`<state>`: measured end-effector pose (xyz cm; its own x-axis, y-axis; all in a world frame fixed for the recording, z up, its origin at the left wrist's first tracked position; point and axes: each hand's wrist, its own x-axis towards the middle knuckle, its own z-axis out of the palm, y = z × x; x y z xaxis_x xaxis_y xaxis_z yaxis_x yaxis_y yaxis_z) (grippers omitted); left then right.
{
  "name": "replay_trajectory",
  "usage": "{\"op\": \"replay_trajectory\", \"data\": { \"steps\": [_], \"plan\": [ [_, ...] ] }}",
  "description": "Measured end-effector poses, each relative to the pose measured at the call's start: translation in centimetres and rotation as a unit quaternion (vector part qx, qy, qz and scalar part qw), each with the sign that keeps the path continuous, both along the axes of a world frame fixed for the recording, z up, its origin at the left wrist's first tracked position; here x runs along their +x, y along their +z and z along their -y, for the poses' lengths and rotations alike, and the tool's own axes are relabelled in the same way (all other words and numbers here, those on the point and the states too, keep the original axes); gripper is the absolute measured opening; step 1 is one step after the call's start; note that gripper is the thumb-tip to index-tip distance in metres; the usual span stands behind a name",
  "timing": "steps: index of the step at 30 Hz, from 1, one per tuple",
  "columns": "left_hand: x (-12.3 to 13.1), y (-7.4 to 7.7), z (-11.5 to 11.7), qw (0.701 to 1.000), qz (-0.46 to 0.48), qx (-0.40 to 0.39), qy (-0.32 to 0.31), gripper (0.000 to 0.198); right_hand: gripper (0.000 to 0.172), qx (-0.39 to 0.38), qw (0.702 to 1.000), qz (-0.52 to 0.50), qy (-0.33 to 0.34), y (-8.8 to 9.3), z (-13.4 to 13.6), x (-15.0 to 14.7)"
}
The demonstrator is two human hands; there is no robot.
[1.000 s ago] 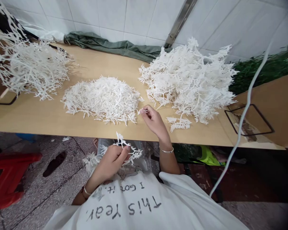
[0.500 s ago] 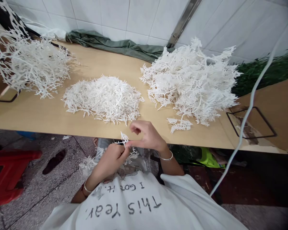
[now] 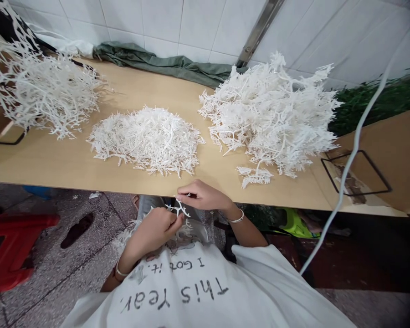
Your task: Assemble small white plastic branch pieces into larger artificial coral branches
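Just off the table's near edge, a white branching plastic sprig (image 3: 179, 209) sticks up from my left hand (image 3: 157, 228), which is closed around its lower part. Thumb and fingertips of my right hand (image 3: 205, 197) pinch together at the sprig's upper end. Exactly what lies between those fingertips is partly hidden. Beyond my hands a low heap of small white snipped-looking bits (image 3: 146, 141) covers the middle of the table. More white branched pieces (image 3: 125, 234) lie on my lap, partly behind my left arm.
A large pile of feathery white sprigs (image 3: 273, 118) stands at right, a tangle of barer white branches (image 3: 51, 91) at left. Cardboard boxes flank the table (image 3: 37, 166). A white cable (image 3: 353, 150) hangs across the right side. A red stool (image 3: 17, 246) is on the floor.
My right hand has turned and lowered, its fingertips now pinching at the sprig's top. The feathery tip seen above my left hand is no longer visible; barer forks show there.
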<state>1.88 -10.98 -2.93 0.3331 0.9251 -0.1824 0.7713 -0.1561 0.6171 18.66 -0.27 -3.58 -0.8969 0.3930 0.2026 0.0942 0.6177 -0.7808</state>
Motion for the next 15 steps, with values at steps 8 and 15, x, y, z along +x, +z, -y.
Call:
{"op": "replay_trajectory", "data": {
  "steps": [8,15],
  "plan": [
    [-0.4,1.2,0.6,0.997,0.078,0.023,-0.013,0.053,0.044,-0.324,0.920,-0.214,-0.059,0.9,2.2,-0.4],
    [-1.5,3.8,4.1,0.961,0.154,0.179,-0.145,0.048,0.054,-0.284,0.871,-0.371,-0.151,3.3,-1.1,4.3]
  ]
}}
